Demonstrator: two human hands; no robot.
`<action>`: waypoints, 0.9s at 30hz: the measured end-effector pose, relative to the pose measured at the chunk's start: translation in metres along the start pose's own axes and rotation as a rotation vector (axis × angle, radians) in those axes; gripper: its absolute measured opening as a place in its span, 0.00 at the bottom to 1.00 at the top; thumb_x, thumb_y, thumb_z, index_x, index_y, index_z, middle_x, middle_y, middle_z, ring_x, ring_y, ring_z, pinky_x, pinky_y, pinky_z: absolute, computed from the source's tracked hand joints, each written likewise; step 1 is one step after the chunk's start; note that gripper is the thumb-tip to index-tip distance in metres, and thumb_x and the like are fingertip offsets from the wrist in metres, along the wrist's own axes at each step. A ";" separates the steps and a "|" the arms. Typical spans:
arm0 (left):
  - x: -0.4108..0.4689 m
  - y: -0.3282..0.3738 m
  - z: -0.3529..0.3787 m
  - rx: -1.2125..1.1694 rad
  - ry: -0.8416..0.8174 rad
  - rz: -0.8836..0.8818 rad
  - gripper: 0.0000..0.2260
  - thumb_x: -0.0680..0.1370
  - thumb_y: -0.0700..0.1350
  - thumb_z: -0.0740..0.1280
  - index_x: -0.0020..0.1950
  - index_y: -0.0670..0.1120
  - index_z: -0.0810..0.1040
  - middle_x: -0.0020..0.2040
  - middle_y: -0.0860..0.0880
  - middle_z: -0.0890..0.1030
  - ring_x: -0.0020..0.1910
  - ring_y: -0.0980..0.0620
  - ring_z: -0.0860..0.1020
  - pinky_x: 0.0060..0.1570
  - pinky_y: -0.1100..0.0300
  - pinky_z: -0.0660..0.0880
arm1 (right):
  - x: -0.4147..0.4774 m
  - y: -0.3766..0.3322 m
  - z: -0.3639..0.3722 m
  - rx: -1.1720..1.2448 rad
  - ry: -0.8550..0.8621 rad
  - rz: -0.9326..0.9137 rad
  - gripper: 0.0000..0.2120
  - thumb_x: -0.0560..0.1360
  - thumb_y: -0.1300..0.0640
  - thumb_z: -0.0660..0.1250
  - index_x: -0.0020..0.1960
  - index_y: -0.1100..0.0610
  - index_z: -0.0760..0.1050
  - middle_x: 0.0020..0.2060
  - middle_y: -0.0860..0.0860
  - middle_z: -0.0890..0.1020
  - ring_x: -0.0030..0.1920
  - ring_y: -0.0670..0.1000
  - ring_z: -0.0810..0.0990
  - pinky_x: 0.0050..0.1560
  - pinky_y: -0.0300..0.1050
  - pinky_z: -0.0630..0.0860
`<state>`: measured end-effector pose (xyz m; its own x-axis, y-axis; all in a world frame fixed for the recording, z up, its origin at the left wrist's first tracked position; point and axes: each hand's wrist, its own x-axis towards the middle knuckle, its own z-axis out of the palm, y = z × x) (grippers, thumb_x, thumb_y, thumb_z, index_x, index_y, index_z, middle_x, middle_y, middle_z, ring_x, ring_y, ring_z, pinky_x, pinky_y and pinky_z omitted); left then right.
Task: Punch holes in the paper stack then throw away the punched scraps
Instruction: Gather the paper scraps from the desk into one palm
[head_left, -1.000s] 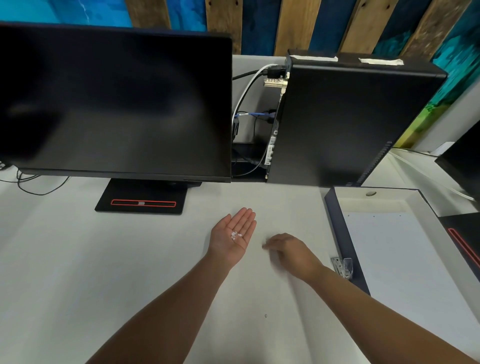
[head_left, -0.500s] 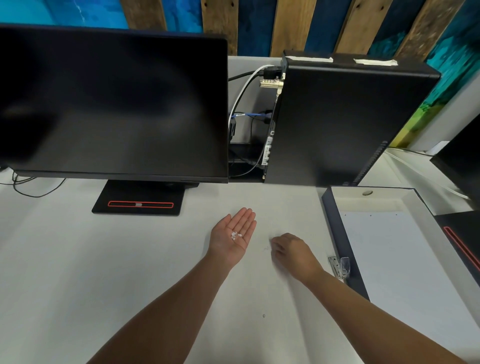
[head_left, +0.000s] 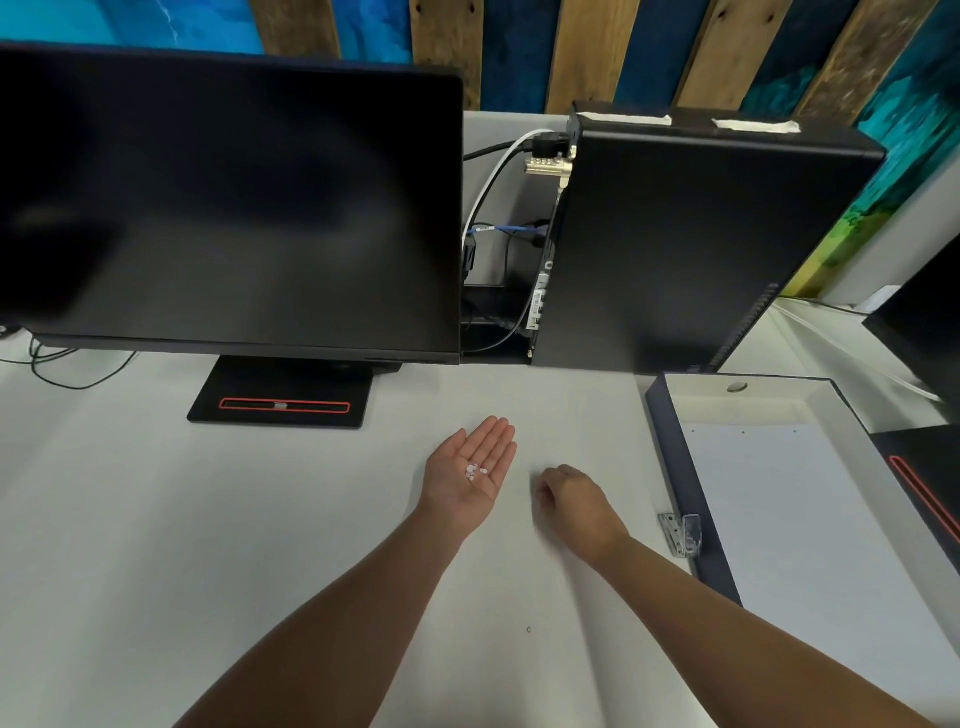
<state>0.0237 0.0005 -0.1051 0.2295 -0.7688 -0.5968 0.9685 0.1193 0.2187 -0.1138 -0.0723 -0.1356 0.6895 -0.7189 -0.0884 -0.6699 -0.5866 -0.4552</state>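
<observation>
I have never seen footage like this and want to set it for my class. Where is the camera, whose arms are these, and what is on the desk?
One wide-angle camera sits on a person's head, looking forward and down, so the arms are the wearer's own. The left hand is palm up, fingers straight, with white paper scraps on it. The right hand rests knuckles up on the table, fingers curled; whether it pinches anything is hidden. Right of it, a hole punch lies beside an open dark folder holding the paper stack. Behind stand a monitor and a computer tower.
</observation>
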 end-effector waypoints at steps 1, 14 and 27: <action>0.000 0.000 0.000 0.001 -0.001 0.001 0.17 0.82 0.44 0.54 0.58 0.35 0.77 0.56 0.39 0.81 0.57 0.43 0.79 0.62 0.51 0.73 | 0.002 -0.001 -0.004 0.019 -0.014 0.012 0.10 0.76 0.64 0.58 0.39 0.66 0.73 0.34 0.54 0.71 0.35 0.54 0.69 0.37 0.45 0.66; 0.000 -0.002 0.006 0.078 0.001 -0.025 0.19 0.82 0.46 0.51 0.55 0.38 0.79 0.53 0.42 0.83 0.55 0.47 0.79 0.60 0.55 0.71 | 0.013 -0.079 -0.041 0.177 -0.086 -0.142 0.08 0.74 0.64 0.59 0.41 0.60 0.77 0.38 0.53 0.79 0.37 0.50 0.74 0.39 0.43 0.72; 0.000 0.000 0.005 0.048 -0.013 -0.025 0.19 0.82 0.46 0.51 0.57 0.37 0.78 0.55 0.42 0.82 0.56 0.47 0.79 0.63 0.54 0.69 | 0.017 -0.079 -0.034 0.144 -0.084 -0.110 0.09 0.72 0.66 0.60 0.40 0.61 0.78 0.37 0.54 0.81 0.36 0.51 0.74 0.37 0.42 0.68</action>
<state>0.0232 -0.0023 -0.1010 0.2039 -0.7790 -0.5929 0.9681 0.0702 0.2407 -0.0586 -0.0505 -0.0708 0.7813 -0.6158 -0.1018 -0.5467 -0.5964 -0.5878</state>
